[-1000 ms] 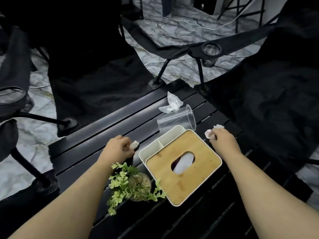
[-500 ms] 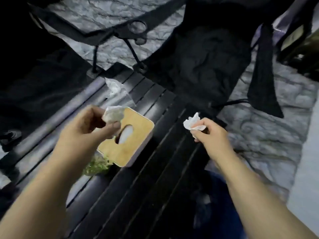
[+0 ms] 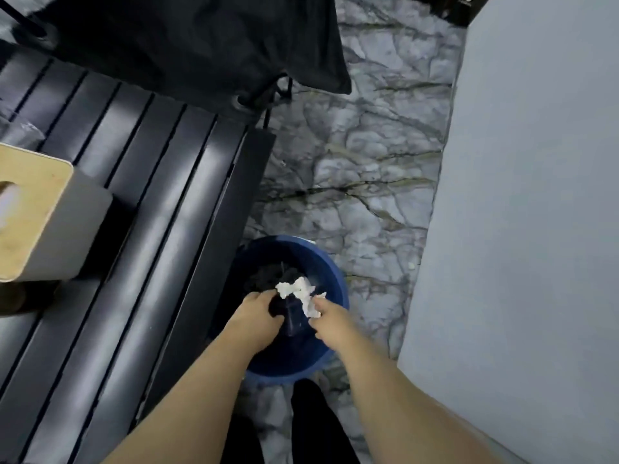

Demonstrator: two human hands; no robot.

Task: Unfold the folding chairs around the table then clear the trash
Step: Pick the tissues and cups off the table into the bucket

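Note:
My left hand [image 3: 254, 318] and my right hand [image 3: 331, 321] hang close together over a blue round trash bin [image 3: 336, 279] on the floor beside the table. Each pinches a crumpled white tissue: the left one's tissue [image 3: 294, 287] sticks out from its fingertips, the right one's tissue [image 3: 311, 308] hangs under its thumb. Both wads touch above the bin's dark inside. An unfolded black folding chair [image 3: 201, 45] stands at the table's far end.
The black slatted table [image 3: 150, 229] fills the left side, carrying a tissue box with a wooden lid [image 3: 40, 202] and a clear plastic cup [image 3: 16, 132] at the left edge. A grey cushioned surface [image 3: 536, 195] borders the marble floor [image 3: 368, 145] on the right.
Both hands lifted tissues off the table and carried them right and down to the blue bin. My view swung from the tabletop to the floor beside it.

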